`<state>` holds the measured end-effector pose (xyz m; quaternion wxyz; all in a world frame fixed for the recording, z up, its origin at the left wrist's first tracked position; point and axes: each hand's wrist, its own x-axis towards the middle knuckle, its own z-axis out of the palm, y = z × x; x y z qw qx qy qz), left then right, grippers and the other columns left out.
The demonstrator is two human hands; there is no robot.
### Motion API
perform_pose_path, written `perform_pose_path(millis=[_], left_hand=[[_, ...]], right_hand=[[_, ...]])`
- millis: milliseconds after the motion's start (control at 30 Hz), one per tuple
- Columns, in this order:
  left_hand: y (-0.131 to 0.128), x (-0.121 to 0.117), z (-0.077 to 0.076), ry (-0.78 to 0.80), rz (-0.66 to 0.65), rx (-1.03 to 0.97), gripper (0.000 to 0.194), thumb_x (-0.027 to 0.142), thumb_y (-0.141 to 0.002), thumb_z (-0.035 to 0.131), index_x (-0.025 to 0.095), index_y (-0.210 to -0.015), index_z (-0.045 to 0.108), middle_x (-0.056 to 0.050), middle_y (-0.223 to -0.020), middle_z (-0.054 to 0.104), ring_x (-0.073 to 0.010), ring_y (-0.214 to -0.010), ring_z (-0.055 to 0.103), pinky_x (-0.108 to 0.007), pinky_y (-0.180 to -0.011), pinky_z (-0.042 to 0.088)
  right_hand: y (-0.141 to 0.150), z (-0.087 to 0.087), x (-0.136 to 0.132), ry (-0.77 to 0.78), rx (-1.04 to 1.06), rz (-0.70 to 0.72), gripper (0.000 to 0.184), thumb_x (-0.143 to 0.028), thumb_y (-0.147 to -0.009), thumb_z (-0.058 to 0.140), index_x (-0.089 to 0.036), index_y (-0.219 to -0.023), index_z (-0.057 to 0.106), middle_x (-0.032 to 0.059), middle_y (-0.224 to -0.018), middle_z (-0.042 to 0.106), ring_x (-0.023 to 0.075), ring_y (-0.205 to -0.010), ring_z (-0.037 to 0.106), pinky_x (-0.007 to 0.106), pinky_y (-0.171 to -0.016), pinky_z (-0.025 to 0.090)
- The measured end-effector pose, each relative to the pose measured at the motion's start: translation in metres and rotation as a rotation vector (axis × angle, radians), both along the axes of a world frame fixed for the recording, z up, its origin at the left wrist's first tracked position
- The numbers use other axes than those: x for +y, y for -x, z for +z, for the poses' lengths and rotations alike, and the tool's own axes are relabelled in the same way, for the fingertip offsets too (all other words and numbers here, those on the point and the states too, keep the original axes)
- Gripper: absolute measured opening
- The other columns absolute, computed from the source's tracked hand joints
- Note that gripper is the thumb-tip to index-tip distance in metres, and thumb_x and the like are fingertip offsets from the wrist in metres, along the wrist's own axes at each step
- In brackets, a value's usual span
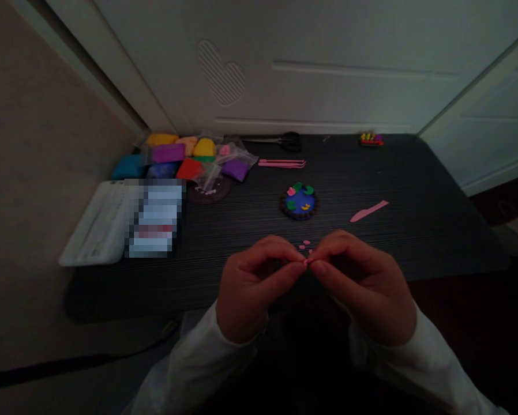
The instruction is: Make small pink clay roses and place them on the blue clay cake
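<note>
Between the fingertips of both hands is a tiny piece of pink clay (pixel 307 262). My left hand (pixel 259 288) pinches it from the left with thumb and forefinger. My right hand (pixel 365 288) does the same from the right, its fingers closed. Just beyond the fingertips, a few small pink clay bits (pixel 304 244) lie on the dark table. Farther back sits a round clay pond (pixel 301 202) with a blue middle, a dark beaded rim, green leaves, a pink flower and yellow shapes. A pink clay knife (pixel 369 211) rests to the right of the pond.
Bags of coloured clay (pixel 168 154) are heaped at the back left, beside a white box (pixel 98 225). Pink tools (pixel 282 163) and black-handled scissors (pixel 290 142) lie behind the pond. A small colourful clay piece (pixel 371 140) stands near the back edge of the table (pixel 436 230).
</note>
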<state>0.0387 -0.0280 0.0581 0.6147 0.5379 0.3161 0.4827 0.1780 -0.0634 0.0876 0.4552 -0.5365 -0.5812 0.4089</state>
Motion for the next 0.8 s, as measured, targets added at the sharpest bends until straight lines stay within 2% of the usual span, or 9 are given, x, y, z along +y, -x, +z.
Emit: perform_pose_path(millis=[167, 400, 633, 800], left_hand=[[-0.0008, -0.0012, 0.0003, 0.006, -0.001, -0.014, 0.010, 0.010, -0.065, 0.059, 0.020, -0.068, 0.061, 0.000, -0.067, 0.057, -0.0128, -0.067, 0.051, -0.029, -0.065, 0.040], [0.0010, -0.0021, 0.0005, 0.046, -0.101, -0.067, 0.011, 0.009, -0.066, 0.057, 0.020, -0.069, 0.061, 0.000, -0.067, 0.055, -0.0125, -0.068, 0.051, -0.030, -0.068, 0.039], [0.0012, -0.0014, 0.0003, 0.085, -0.154, -0.121, 0.011, 0.010, -0.066, 0.057, 0.020, -0.069, 0.061, 0.000, -0.065, 0.054, -0.0122, -0.067, 0.049, -0.029, -0.066, 0.039], [0.0003, -0.0027, 0.0013, 0.118, -0.169, -0.156, 0.011, 0.011, -0.066, 0.058, 0.021, -0.068, 0.061, 0.001, -0.064, 0.053, -0.0121, -0.066, 0.049, -0.030, -0.067, 0.039]], right_hand=[[-0.0016, 0.0013, -0.0011, 0.025, 0.022, 0.028, 0.006, -0.021, -0.075, 0.051, -0.022, -0.079, 0.056, 0.0000, -0.074, 0.053, 0.0120, -0.069, 0.050, 0.026, -0.060, 0.038], [-0.0038, -0.0008, -0.0011, 0.064, 0.113, 0.096, 0.005, -0.020, -0.075, 0.051, -0.021, -0.076, 0.056, -0.0010, -0.071, 0.051, 0.0110, -0.067, 0.048, 0.025, -0.059, 0.036], [-0.0025, -0.0024, 0.0009, 0.040, 0.155, 0.096, 0.003, -0.020, -0.073, 0.054, -0.020, -0.074, 0.056, -0.0009, -0.068, 0.051, 0.0107, -0.064, 0.047, 0.025, -0.057, 0.036], [-0.0034, -0.0035, 0.0017, 0.039, 0.229, 0.147, 0.005, -0.018, -0.073, 0.053, -0.020, -0.076, 0.056, -0.0010, -0.069, 0.051, 0.0105, -0.065, 0.048, 0.025, -0.059, 0.037]])
